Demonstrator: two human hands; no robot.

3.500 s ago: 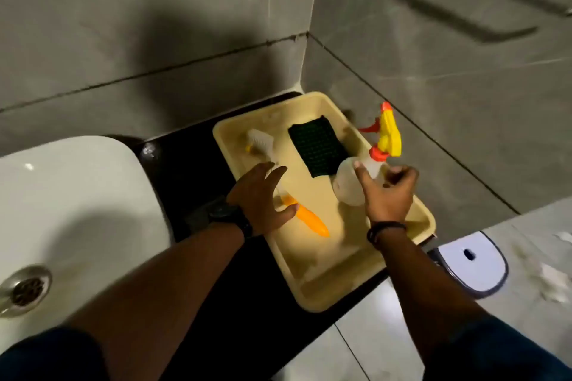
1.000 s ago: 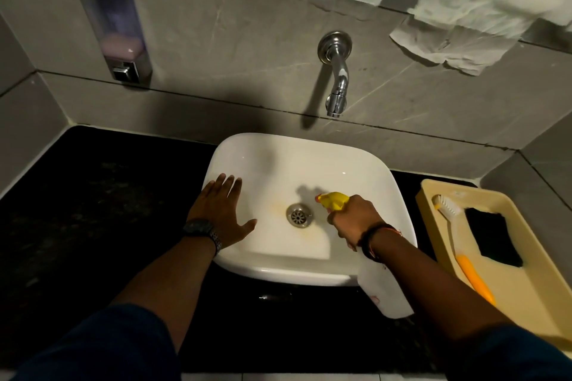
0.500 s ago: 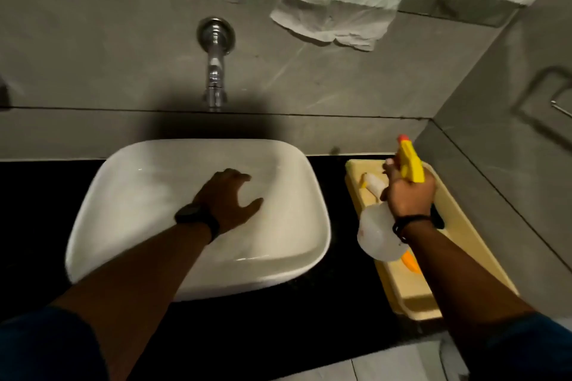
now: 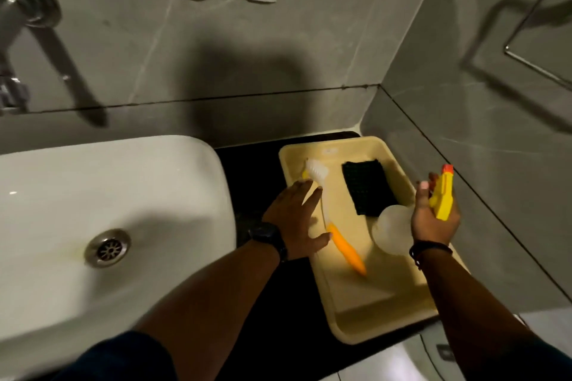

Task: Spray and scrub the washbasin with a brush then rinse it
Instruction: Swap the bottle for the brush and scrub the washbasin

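Head view: white washbasin [image 4: 93, 195] fills the left side, glossy, with a yellowish stain around the metal drain [image 4: 107, 248]. Just right of it on the black counter [image 4: 278, 303] is a cream tray [image 4: 387, 318]. Brush [image 4: 337, 232] with white bristles and an orange handle lies in it beside a black scrub pad [image 4: 365, 189]. Left hand [image 4: 297, 219] is spread open over the brush, not gripping. Right hand [image 4: 433, 219] is loosely wrapped around the yellow-topped spray bottle [image 4: 393, 232] over the tray.
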